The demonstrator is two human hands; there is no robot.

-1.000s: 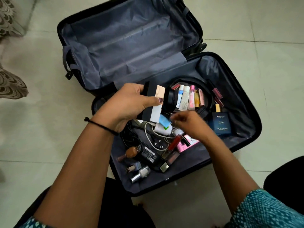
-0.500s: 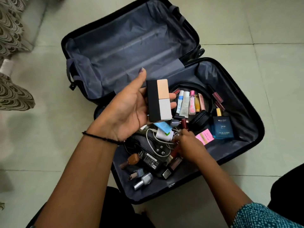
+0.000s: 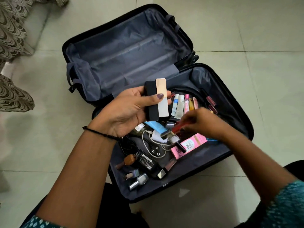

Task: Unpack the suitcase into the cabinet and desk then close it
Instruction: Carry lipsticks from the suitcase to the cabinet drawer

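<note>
1. On the tiled floor (image 3: 271, 112) lies the suitcase (image 3: 131, 51), opened flat. Its far half shows only grey lining, while the near half is strewn with small things.
2. Above the near half, the left hand (image 3: 126, 111) is raised palm-up and grasps a slim box (image 3: 158, 102), black on one side, beige and grey on the other. The fingers curl behind it and the thumb presses across its front. A black thread band (image 3: 100, 133) circles that wrist.
3. The right hand (image 3: 202, 124), blurred, hangs low over the middle of the near half, its fingers pinching a small red tube (image 3: 177, 128) just above the clutter.
4. Just beside that hand lies a pink carton (image 3: 189, 145) marked "BB".
5. A row of little tubes (image 3: 179, 106) lies toward the far side of the near half, next to the slim box.
6. Nearer the person lie a black power adapter (image 3: 146, 162), a white cable with a plug (image 3: 154, 150), a brown bottle (image 3: 128, 160) and pale nail-polish bottles (image 3: 138, 180).
7. Patterned cloth (image 3: 11, 38) hangs at the left edge, well apart from the suitcase.
</note>
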